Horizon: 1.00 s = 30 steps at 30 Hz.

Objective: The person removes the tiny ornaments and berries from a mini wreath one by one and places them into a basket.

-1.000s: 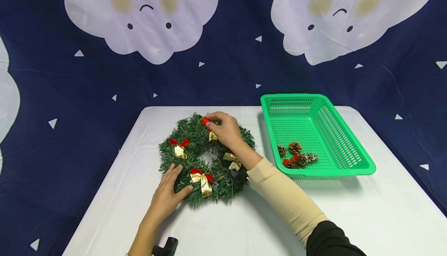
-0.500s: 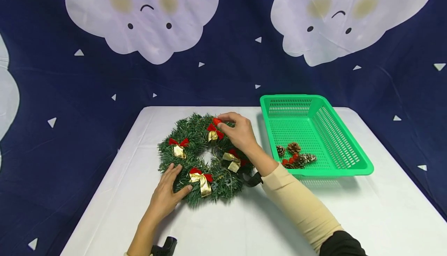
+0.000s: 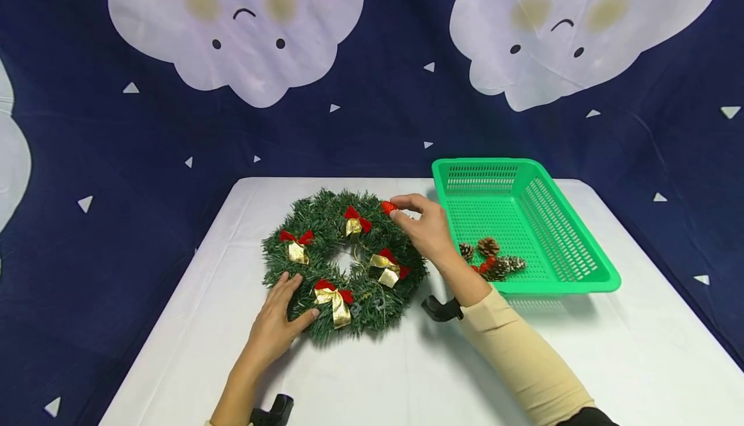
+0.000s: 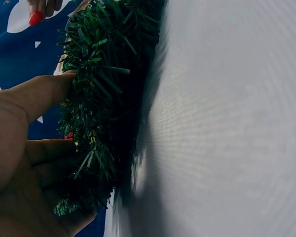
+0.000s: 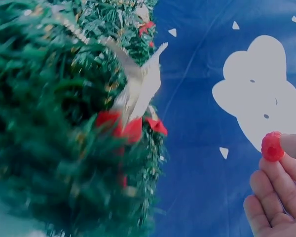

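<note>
My right hand (image 3: 427, 227) pinches a red artificial raspberry (image 5: 272, 146) between thumb and fingertips, over the far right edge of a green wreath (image 3: 316, 210). The raspberry shows clear of the greenery in the right wrist view. At the wreath's near left side, my left hand (image 3: 278, 323) rests with its fingers spread and thumb apart. Its thumb (image 4: 49, 91) touches the needles. Red bows with gold ribbon tails sit around the ring, including a front bow (image 3: 334, 301), a left bow (image 3: 297, 247), a back bow (image 3: 356, 220) and a right bow (image 3: 388, 267).
To the right of the wreath stands a green perforated basket (image 3: 604, 276). Inside its near left corner lie pine cones (image 3: 489, 246) and some red berries (image 3: 487, 263). A white cloth (image 3: 372, 381) covers the table, and a dark blue cloud-print backdrop (image 3: 395, 129) hangs behind.
My right hand has moved right along the wreath's far side, carrying the raspberry from near the back bow to the far right edge. My left hand has stayed in place.
</note>
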Each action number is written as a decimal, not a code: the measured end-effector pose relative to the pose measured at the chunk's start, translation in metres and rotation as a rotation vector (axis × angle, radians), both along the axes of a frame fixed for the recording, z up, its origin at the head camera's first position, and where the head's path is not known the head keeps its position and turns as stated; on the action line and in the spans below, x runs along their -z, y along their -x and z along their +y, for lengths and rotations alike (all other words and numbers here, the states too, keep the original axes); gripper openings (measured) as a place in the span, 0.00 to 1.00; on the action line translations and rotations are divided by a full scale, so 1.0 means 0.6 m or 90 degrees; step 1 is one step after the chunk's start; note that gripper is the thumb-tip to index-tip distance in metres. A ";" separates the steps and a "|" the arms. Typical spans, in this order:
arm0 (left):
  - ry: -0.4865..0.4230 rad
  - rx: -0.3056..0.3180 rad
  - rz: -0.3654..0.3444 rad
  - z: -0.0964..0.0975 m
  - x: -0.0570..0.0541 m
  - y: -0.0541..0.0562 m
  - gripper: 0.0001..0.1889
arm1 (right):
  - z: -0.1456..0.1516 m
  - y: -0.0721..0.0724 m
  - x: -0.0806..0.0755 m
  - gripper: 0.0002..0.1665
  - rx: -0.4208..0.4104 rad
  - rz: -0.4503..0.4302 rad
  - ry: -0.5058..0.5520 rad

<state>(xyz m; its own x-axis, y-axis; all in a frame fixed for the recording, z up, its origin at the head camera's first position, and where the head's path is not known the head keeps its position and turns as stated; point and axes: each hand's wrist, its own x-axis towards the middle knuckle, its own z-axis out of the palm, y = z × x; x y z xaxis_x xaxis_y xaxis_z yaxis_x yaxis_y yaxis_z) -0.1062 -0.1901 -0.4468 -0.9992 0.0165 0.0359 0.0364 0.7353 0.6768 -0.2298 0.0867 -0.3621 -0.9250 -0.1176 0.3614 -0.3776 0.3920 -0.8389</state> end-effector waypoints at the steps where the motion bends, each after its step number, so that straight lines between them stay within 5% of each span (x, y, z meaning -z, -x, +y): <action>1: 0.000 0.000 0.001 0.000 0.000 0.000 0.42 | 0.005 -0.002 0.000 0.13 0.001 -0.003 0.002; 30: 0.008 -0.001 0.005 0.002 0.000 -0.001 0.41 | 0.134 -0.029 0.029 0.17 0.070 -0.042 -0.042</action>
